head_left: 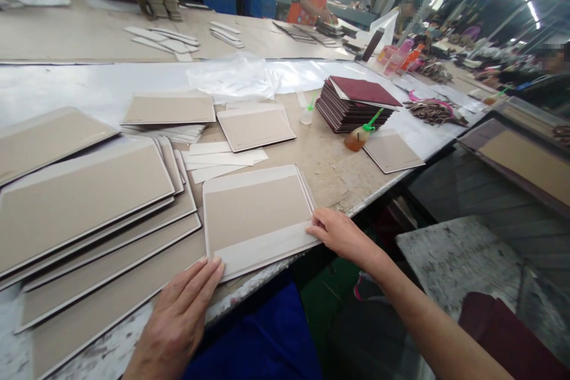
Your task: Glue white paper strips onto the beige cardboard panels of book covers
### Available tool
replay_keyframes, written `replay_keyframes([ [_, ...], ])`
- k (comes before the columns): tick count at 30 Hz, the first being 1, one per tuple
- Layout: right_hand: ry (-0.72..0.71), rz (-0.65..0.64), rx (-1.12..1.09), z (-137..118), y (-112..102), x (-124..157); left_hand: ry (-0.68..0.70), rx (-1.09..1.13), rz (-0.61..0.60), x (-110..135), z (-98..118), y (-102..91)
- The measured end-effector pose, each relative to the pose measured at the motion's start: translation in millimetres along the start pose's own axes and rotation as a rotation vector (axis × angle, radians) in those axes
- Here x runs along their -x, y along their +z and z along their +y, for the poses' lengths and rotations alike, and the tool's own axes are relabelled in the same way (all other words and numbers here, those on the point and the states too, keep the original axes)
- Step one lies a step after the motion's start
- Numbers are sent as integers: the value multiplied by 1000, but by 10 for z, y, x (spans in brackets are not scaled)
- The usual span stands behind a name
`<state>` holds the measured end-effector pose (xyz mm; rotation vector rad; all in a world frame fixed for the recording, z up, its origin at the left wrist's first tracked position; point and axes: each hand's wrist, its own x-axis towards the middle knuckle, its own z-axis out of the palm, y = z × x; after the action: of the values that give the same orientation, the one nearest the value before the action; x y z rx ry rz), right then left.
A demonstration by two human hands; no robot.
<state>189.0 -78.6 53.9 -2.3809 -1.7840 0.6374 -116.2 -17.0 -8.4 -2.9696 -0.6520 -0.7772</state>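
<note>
Two open hands, left hand (180,314) and right hand (338,234), press a board (258,214) at the surface (329,166) edge; a bottle (357,138) of amber liquid sits beyond.

Own body shows in the lower half of the frame only.
Left hand (178,314), bottom centre-left: bare, nails short and plain, knuckle creases visible, wrist bare down to the bottom edge.
Right hand (339,235), centre, slightly right: bare, slim fingers.
Right forearm (427,314): bare along its whole visible length, runs off at the bottom right.
Clothing: one patch of saturated royal-blue fabric (262,338), bottom centre between the arms. It is smooth and matte with a few soft folds. Trousers or apron, can't tell.
Pink-and-white bit (360,292) just right of it may be a shoe; too small to call.
</note>
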Motion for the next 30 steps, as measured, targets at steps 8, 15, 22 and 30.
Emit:
replay_keyframes([
  [8, -13, -4, -10, 14, 12, 1, -15, 20, 1, 8, 8, -32],
  [15, -25, 1, 0, 41, 38, -7, -32, 22, -11, 35, 22, -16],
  [22, -31, -3, 13, 69, 55, -26, -37, 30, -27, 57, 25, -2],
  [30, -34, -12, -3, 60, 36, -16, -33, 47, -24, 49, 20, 4],
])
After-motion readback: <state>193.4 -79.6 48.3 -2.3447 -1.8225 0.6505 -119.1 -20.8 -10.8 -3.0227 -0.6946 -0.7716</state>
